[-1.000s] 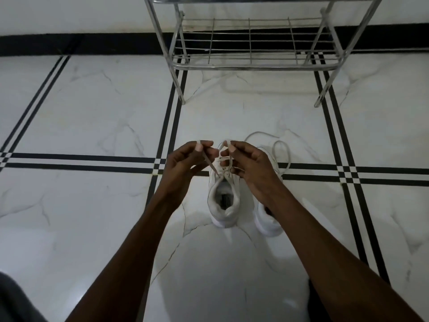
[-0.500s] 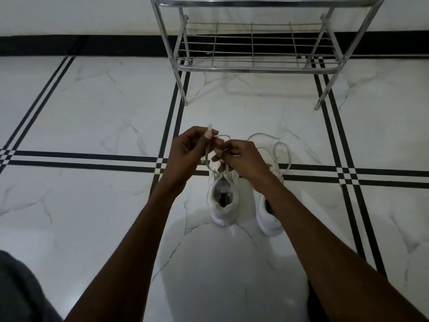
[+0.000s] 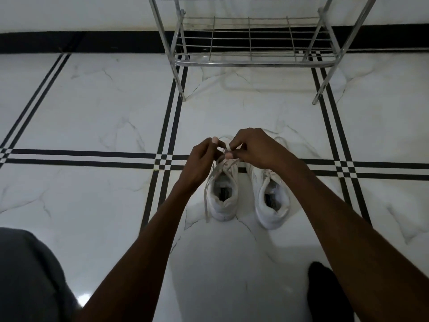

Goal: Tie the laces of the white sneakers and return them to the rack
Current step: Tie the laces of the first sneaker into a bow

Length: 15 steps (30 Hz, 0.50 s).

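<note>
Two white sneakers stand side by side on the marble floor, heels toward me: the left sneaker [image 3: 223,198] and the right sneaker [image 3: 270,201]. Above the left sneaker's tongue, my left hand [image 3: 200,160] and my right hand [image 3: 255,147] meet, each pinching a strand of its white lace [image 3: 228,162]. One loose lace end hangs down the shoe's left side to the floor. My right hand hides the toe of the right sneaker. The chrome shoe rack [image 3: 253,63] stands beyond the shoes, its lower shelf bare.
White marble tiles with black double lines [image 3: 81,156] cover the floor. A black skirting band runs along the wall behind the rack. My grey-clad knee [image 3: 25,275] fills the lower left; a dark foot [image 3: 325,289] shows at the lower right.
My hands have closed in together over the left sneaker, the right hand crossing over the lace. One lace end now dangles down the shoe's left side. The view shifted so both sneakers show.
</note>
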Each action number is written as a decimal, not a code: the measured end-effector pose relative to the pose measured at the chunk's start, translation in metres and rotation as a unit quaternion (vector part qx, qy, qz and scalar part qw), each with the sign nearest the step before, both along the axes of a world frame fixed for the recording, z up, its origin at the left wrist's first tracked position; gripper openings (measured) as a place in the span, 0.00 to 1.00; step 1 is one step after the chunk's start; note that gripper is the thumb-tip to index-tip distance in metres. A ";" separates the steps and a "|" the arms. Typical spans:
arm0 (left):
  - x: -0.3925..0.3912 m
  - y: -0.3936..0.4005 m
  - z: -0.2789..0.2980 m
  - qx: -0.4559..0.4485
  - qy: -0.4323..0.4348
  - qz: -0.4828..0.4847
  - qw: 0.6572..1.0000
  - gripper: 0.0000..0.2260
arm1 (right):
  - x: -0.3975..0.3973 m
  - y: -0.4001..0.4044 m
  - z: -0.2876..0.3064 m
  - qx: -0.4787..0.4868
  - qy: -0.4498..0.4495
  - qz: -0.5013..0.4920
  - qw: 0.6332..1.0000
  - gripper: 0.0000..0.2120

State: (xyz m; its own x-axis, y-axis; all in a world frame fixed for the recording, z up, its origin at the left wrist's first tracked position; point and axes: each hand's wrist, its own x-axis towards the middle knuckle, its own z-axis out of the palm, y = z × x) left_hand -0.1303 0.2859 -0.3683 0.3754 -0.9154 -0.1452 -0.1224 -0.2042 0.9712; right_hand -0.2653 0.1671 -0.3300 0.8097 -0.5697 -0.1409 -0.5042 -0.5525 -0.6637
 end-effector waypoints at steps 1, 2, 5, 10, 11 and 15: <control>0.000 -0.001 -0.004 -0.001 0.003 0.017 1.000 0.18 | 0.001 0.000 -0.002 -0.011 -0.003 -0.012 1.000 0.06; 0.000 -0.002 -0.007 -0.002 0.011 0.035 0.999 0.17 | 0.001 0.001 -0.005 -0.021 -0.015 -0.033 0.999 0.03; 0.000 0.000 -0.010 -0.004 0.029 0.046 0.998 0.17 | 0.003 0.007 -0.013 -0.054 -0.085 -0.111 0.989 0.05; 0.013 0.002 -0.016 0.033 -0.080 -0.003 0.996 0.17 | 0.006 0.013 -0.023 0.078 -0.181 -0.181 0.964 0.05; 0.015 0.002 -0.016 0.041 -0.096 -0.008 0.994 0.17 | 0.005 0.013 -0.025 0.120 -0.199 -0.190 0.954 0.06; 0.017 0.003 -0.013 0.033 -0.180 0.068 0.981 0.07 | 0.002 0.016 -0.025 0.295 -0.252 -0.208 0.898 0.11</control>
State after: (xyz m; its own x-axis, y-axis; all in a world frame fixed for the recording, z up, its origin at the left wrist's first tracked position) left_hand -0.1134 0.2885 -0.3814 0.5311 -0.8465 -0.0375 -0.4218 -0.3025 0.8547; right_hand -0.2636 0.1827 -0.3546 0.5904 -0.7838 -0.1927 -0.1384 0.1369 -0.9809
